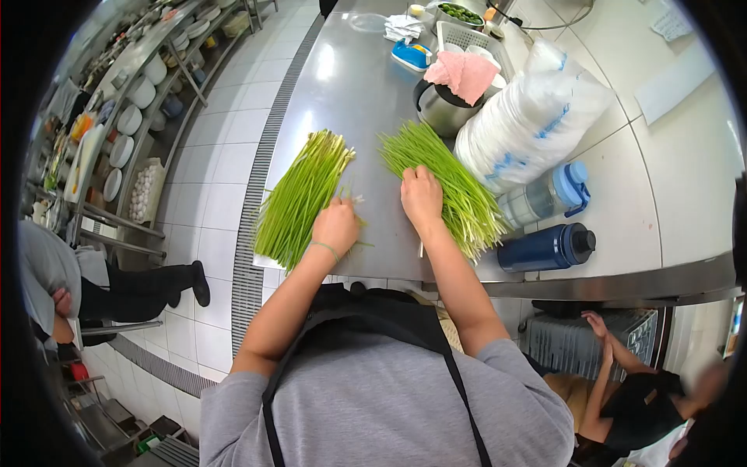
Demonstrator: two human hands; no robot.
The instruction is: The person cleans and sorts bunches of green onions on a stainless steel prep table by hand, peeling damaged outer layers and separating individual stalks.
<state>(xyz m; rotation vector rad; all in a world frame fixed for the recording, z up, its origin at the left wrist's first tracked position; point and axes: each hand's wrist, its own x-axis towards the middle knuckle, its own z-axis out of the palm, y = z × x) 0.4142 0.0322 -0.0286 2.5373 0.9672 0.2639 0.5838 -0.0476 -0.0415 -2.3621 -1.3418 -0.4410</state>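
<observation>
Two piles of long green stalks that look like chives lie on a steel table. The left chives (302, 204) have yellowish ends at the top. At their right edge is my left hand (336, 226), fingers curled in, with small pale scraps beside the fingertips. What it pinches is hidden. The right chives (459, 194) fan out toward pale ends at the lower right. My right hand (422, 194) is closed at their left edge, its fingers on the stalks. A thin pale stalk end shows under that wrist.
Right of the piles stand a dark blue bottle (541, 247), a clear bottle (537, 196) and bagged white containers (529, 121). Behind sits a steel pitcher (447, 109) under a pink cloth (463, 75). People are at far left and lower right; dish shelves (167, 86) line the left.
</observation>
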